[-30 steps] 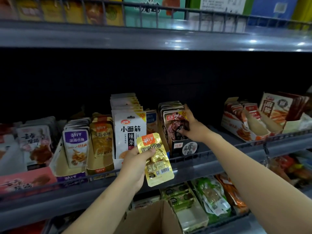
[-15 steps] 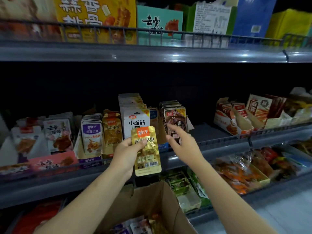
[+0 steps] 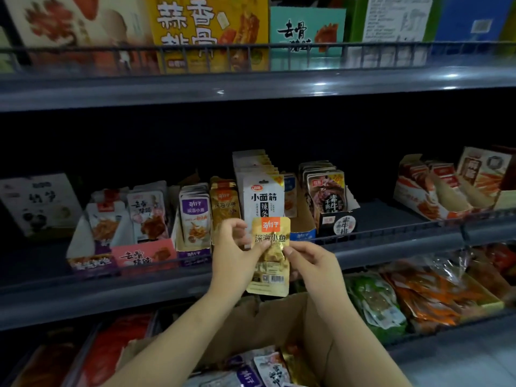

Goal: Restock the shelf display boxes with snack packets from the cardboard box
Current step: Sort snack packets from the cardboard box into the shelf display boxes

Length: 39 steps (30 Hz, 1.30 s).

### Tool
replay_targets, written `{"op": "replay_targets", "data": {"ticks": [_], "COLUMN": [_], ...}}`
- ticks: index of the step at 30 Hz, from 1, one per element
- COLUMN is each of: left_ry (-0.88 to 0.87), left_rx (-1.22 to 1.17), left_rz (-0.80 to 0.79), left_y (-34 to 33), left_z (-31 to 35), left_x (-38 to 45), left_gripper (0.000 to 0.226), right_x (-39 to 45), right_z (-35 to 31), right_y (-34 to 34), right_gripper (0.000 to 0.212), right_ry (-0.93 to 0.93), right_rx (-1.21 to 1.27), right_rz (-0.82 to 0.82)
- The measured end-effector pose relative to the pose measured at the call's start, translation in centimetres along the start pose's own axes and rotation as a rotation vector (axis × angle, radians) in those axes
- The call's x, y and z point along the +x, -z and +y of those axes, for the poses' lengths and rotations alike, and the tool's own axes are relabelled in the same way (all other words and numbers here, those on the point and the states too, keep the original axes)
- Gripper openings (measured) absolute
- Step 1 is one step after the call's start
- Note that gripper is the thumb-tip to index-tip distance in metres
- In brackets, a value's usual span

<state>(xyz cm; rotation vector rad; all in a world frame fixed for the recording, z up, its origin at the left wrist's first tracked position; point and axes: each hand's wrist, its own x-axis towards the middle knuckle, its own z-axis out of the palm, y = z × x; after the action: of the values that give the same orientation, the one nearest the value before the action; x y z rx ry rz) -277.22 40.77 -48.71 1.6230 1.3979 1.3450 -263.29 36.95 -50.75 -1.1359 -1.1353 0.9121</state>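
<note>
A gold snack packet [image 3: 270, 263] with an orange label is held upright in front of the middle shelf. My left hand [image 3: 236, 255] pinches its left edge. My right hand [image 3: 312, 261] pinches its right edge near the middle. Behind it on the middle shelf stand the display boxes: gold packets [image 3: 224, 208], purple packets [image 3: 194, 219], white packets [image 3: 262, 196] and dark packets [image 3: 328, 199]. The cardboard box [image 3: 279, 325] sits below my forearms, with several loose packets [image 3: 265, 370] inside.
A pink display box [image 3: 143, 254] and a panda-print box [image 3: 39, 205] stand at the left of the shelf. Orange and red display boxes [image 3: 435, 188] stand at the right. The wire shelf rail [image 3: 391, 227] runs along the front. Large boxes [image 3: 206, 32] fill the top shelf; bagged goods [image 3: 418, 294] lie below.
My right hand left the dark packets on the shelf and came back to pinch the gold packet's right side. The view tilted upward, showing more of the top shelf.
</note>
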Motion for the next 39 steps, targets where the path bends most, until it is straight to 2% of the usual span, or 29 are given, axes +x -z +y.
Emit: {"op": "replay_targets", "data": {"ticks": [2,4,8,11,14,17,19,21,24,27,30,33,37,39], "left_ry": [-0.086,-0.055,0.118,0.236,0.419,0.501,0.459,0.367,0.225,0.111,0.064,0.049,0.040,-0.038], "left_rx": [0.098,0.061,-0.149,-0.205,-0.450,-0.554,-0.417,-0.179,0.058,0.168,0.209,0.302,0.419,0.540], "left_rz": [-0.031,-0.108,-0.227,-0.200,-0.194,-0.280,-0.331,-0.343,-0.239,-0.124,-0.133,-0.142,-0.110,-0.113], "left_y": [0.3,0.5,0.9,1.8,3.0,4.0,4.7,5.9,7.6,8.5,7.7,6.3,4.5,3.7], "left_z": [-0.4,-0.7,-0.3,-0.8,-1.0,-1.3,-1.8,-2.0,-0.7,0.5,0.3,-0.8,-3.3,-4.5], "left_x": [0.1,0.3,0.7,1.9,3.6,5.0,5.8,6.9,9.5,12.4,14.5,15.7,17.0,17.2], "left_gripper": [0.027,0.025,0.029,0.026,0.018,0.014,0.022,0.031,0.033,0.036,0.029,0.029,0.044,0.051], "right_x": [0.1,0.4,0.9,1.3,2.0,2.3,2.8,3.6,4.8,5.4,5.3,5.9,6.3,6.3], "right_z": [0.2,0.6,1.2,1.7,2.3,3.0,3.4,3.5,3.6,5.2,7.2,8.5,9.3,9.3], "right_y": [-0.5,-1.1,-2.5,-3.1,-3.4,-4.3,-5.0,-5.7,-6.4,-6.7,-7.4,-7.9,-7.8,-7.6], "right_gripper": [0.015,0.019,0.026,0.031,0.037,0.052,0.059,0.066,0.074,0.069,0.070,0.073,0.070,0.070], "right_ry": [0.028,0.056,0.087,0.144,0.221,0.216,0.290,0.342,0.376,0.436,0.515,0.569,0.659,0.666], "right_rx": [0.042,0.064,0.016,-0.109,-0.340,-0.315,-0.352,-0.429,-0.556,-0.865,-1.099,-1.194,-1.281,-1.273], "right_rz": [0.005,-0.025,-0.134,-0.237,-0.299,-0.350,-0.328,-0.283,-0.262,-0.217,-0.114,0.017,0.067,0.075]}}
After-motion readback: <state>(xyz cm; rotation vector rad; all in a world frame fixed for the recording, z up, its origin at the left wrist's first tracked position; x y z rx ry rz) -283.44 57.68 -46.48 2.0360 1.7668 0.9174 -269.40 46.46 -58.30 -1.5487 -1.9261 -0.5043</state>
